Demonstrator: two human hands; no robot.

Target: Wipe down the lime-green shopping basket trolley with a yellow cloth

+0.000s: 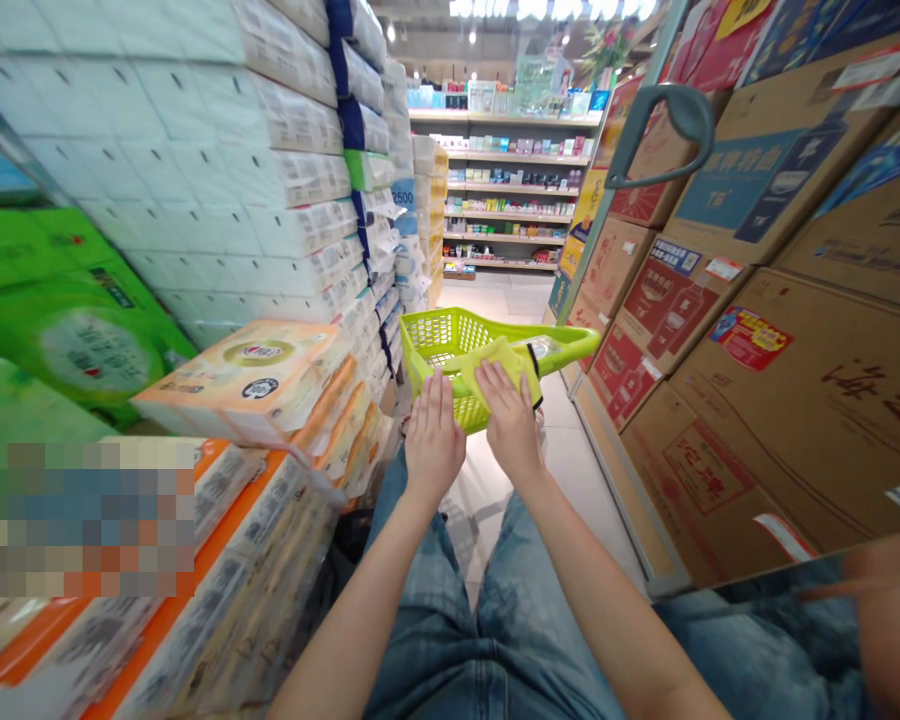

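A lime-green plastic shopping basket [412, 350] with perforated walls is in front of me, between and beyond my jeans-clad knees. Its handle [574, 348] juts out to the right. My left hand [435, 428] grips the near rim, fingers straight and together over the edge; its thumb is mostly hidden. A yellow cloth [499, 358] with a dark edge lies folded over the rim on the right. On top of that cloth, my right hand [508, 412] presses it against the basket, its fingers bent slightly over it.
Stacked tissue packs [255, 375] rise close on my left. Cardboard cartons [795, 390] line the right, with a grey plastic handle [667, 135] in front of them. Stocked shelves [510, 160] stand at the aisle's far end. Blurred denim and an arm show at lower right.
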